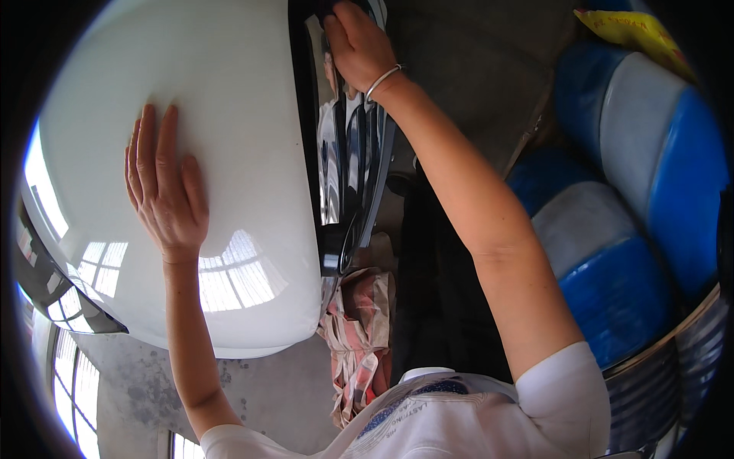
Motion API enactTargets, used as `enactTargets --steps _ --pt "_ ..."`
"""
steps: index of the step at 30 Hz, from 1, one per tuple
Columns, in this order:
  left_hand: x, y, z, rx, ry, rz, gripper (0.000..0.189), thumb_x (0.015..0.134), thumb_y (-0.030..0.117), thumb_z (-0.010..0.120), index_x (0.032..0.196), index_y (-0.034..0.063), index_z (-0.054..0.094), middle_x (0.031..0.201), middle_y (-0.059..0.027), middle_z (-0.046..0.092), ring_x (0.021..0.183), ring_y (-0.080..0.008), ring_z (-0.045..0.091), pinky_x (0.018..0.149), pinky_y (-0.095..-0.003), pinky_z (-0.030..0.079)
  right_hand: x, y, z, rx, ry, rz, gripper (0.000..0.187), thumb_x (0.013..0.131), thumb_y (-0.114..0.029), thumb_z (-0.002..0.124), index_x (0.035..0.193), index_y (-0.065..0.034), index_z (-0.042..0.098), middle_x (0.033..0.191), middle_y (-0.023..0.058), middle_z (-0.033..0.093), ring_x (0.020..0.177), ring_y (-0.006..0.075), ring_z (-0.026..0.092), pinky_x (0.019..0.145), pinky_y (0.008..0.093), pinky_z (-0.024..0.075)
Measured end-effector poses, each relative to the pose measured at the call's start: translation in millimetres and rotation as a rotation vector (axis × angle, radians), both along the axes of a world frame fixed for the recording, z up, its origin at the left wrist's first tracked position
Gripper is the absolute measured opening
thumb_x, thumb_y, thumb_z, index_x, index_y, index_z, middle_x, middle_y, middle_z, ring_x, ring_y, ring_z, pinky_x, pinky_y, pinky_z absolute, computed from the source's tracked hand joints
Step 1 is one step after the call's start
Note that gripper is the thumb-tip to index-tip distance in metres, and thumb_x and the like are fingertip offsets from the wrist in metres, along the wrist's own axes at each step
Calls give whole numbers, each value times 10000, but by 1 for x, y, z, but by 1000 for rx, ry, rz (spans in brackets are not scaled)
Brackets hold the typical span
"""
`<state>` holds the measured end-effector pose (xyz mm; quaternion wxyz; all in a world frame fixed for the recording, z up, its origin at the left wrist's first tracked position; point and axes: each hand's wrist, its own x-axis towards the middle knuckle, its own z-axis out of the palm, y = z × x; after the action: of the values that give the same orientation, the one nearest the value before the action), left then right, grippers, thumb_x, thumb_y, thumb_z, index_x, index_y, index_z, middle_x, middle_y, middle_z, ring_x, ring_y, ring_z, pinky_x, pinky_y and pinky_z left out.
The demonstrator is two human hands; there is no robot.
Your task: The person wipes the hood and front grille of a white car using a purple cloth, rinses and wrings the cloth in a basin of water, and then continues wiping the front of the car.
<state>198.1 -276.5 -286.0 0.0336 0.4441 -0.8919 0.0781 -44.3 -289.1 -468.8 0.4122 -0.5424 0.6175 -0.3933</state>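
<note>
My left hand (169,175) lies palm down on a glossy white vehicle body panel (241,115), its fingers spread a little and nothing held. Window light reflects off the panel below that wrist. Up at the top edge, my right hand (361,49) has curled fingers over black and chrome slatted trim, like a grille (347,155). A dark patch shows at those fingertips, but the picture's edge cuts it off, so I cannot tell what it is or whether it is gripped. A metal bangle (383,82) circles my right wrist.
Blue and white cylindrical containers (608,252) stand to the right, with a yellow packet (636,37) on top. Crumpled pink-and-tan striped cloth or paper (361,338) hangs below the trim's near end. Dark glossy trim or glass (69,298) shows at lower left, above the grey floor (275,384).
</note>
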Motion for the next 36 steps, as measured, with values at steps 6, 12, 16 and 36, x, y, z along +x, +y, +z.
enactTargets --steps 6,12,16,36 --pt "-10 0 3 42 -22 53 438 962 259 331 1345 149 512 1410 -86 470 1309 -261 431 1108 -436 322 -16 32 -11 -271 363 169 336 736 41 638 1065 -10 598 1303 110 447 1270 315 426 999 354 472" --pt "-9 7 9 83 -69 81 456 959 269 324 1357 120 489 1422 -107 448 1325 -269 404 1120 -444 291 -13 121 15 -69 378 347 342 755 33 633 1081 -72 642 1355 19 435 1274 294 430 992 347 504" --pt "-11 6 10 95 -70 75 461 958 271 319 1361 117 483 1422 -110 447 1324 -271 404 1120 -443 290 -12 114 5 -158 432 300 321 743 42 628 1041 -75 654 1304 29 488 1235 293 475 967 354 509" --pt "-1 1 0 -64 62 -85 417 952 287 364 1323 202 536 1380 -74 510 1282 -275 470 1085 -470 345 27 242 14 -127 386 497 291 740 -64 653 1019 -134 688 1228 -28 539 1039 221 519 843 328 479"
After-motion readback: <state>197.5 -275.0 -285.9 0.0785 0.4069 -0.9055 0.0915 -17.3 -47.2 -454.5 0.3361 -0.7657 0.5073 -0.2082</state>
